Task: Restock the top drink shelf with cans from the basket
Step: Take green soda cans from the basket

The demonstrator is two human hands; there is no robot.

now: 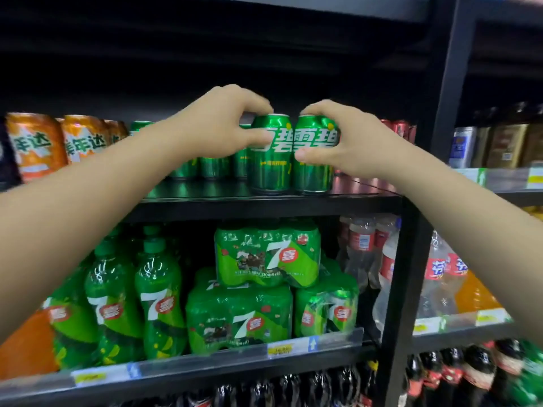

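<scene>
Two green cans stand upright side by side at the front edge of the top drink shelf (264,201). My left hand (220,124) grips the left green can (270,168) by its rim and side. My right hand (338,139) grips the right green can (311,174) the same way. The two cans touch each other. More green cans (211,167) stand behind them, partly hidden by my left hand. The basket is out of view.
Orange cans (35,145) fill the shelf's left end, red cans (396,130) its right end. Below sit green soda bottles (158,295) and shrink-wrapped green can packs (267,254). A black upright post (449,83) borders the bay on the right.
</scene>
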